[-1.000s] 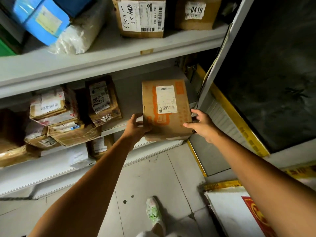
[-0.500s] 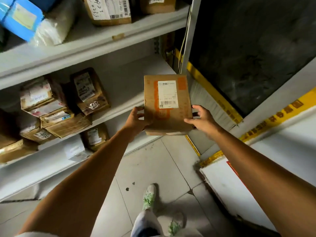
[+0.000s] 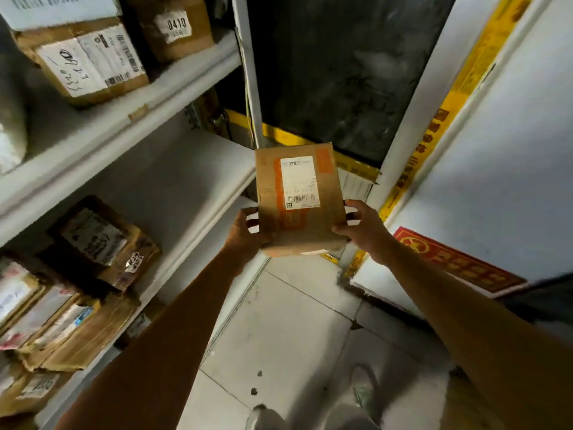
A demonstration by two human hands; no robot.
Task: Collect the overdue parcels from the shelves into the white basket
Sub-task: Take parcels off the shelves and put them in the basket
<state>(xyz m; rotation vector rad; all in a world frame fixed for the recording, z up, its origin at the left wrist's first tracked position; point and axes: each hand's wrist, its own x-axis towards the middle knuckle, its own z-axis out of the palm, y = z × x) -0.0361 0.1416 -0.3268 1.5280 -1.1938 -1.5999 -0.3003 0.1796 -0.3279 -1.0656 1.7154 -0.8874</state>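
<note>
Parcel: I hold it in the air, just off the shelves, long axis pointing away from me.
Grip: left hand and right hand clasp its near end, fingers curled round opposite sides.
Basket: not in view.

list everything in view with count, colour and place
held parcel: one, brown with orange tape and white label, centre, between both hands
handwritten-label box: one, brown, upper shelf
0410 box: one, brown, upper shelf, right of it
parcel pile: count unclear, brown, middle shelf, far left
shelving: one unit, pale grey, left
dark panel: one, black, behind the parcel
red sign: one, red and gold, right
floor: pale grey tiles, below
left hand: one, grips parcel's left edge
right hand: one, grips parcel's right edge
</note>
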